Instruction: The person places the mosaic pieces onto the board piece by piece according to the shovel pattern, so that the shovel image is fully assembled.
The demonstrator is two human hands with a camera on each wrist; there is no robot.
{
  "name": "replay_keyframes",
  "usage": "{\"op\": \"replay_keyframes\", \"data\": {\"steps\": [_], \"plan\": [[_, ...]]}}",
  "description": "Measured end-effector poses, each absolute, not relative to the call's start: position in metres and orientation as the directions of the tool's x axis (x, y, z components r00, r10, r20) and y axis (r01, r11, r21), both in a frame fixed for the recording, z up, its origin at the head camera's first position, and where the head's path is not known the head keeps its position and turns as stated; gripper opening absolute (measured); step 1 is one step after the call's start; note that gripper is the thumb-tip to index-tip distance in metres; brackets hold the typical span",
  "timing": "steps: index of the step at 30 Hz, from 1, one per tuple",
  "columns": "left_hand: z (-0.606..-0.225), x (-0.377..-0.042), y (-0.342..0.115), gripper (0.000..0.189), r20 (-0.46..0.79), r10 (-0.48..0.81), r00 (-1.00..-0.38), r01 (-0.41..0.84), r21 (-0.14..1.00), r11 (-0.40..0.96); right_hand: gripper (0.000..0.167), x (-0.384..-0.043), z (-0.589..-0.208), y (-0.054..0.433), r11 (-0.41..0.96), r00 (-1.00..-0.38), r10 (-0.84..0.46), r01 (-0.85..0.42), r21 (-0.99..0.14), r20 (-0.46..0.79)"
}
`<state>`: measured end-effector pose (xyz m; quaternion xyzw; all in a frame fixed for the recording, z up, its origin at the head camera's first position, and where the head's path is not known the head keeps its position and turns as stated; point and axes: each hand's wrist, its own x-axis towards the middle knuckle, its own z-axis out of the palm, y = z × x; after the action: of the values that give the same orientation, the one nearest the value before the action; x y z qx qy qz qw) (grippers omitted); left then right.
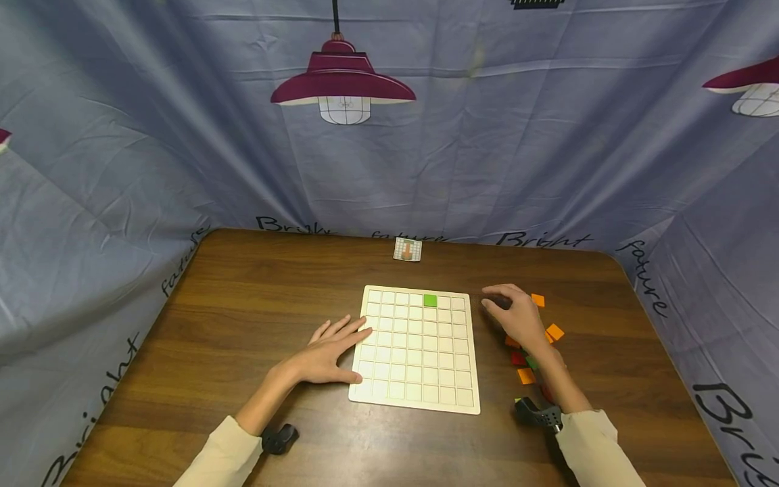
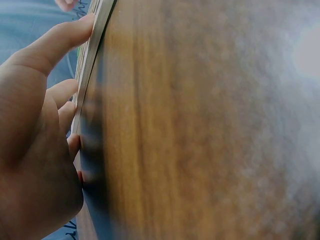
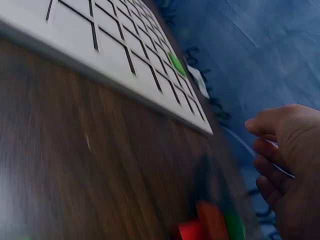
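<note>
A pale square board (image 1: 420, 348) with a grid of cells lies on the table, one green tile (image 1: 430, 300) set in its far row. My left hand (image 1: 322, 355) rests with spread fingers on the board's left edge; in the left wrist view the thumb (image 2: 75, 32) touches the rim. Beyond the board's right side, my right hand (image 1: 516, 314) is raised over the table. Its thumb and forefinger are bent with a gap between them, and no piece shows there. Under and beside that hand lie loose orange tiles (image 1: 526, 376), a red tile (image 1: 518, 358) and a green one partly hidden by the arm.
A small card (image 1: 407, 249) printed with a grid pattern lies near the far edge of the brown wooden table (image 1: 262, 291). Blue-grey curtain (image 1: 475, 155) hangs round the back and sides. Each wrist wears a black camera (image 1: 280, 439).
</note>
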<state>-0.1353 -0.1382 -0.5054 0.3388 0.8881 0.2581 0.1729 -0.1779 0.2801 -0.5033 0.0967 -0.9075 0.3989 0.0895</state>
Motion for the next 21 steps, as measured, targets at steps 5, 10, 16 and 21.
{"op": "replay_keyframes", "data": {"steps": [5, 10, 16, 21], "plan": [[-0.505, -0.135, -0.138, 0.09, -0.13, 0.694, -0.708, 0.508, 0.588, 0.629, 0.028, -0.164, -0.502, 0.306, 0.704, -0.968, -0.063, -0.216, -0.676, 0.244], [-0.507, -0.136, -0.139, 0.09, -0.128, 0.693, -0.71, 0.509, 0.587, 0.63, 0.03, -0.151, -0.502, 0.325, 0.733, -0.976, -0.025, -0.164, -0.659, 0.215], [-0.507, -0.136, -0.139, 0.09, -0.128, 0.689, -0.713, 0.507, 0.584, 0.634, 0.035, -0.139, -0.504, 0.337, 0.764, -0.988, -0.028, -0.119, -0.634, 0.152], [-0.507, -0.136, -0.139, 0.09, -0.129, 0.691, -0.711, 0.507, 0.587, 0.631, 0.034, -0.134, -0.509, 0.342, 0.79, -0.988, -0.049, -0.129, -0.599, 0.148]]}}
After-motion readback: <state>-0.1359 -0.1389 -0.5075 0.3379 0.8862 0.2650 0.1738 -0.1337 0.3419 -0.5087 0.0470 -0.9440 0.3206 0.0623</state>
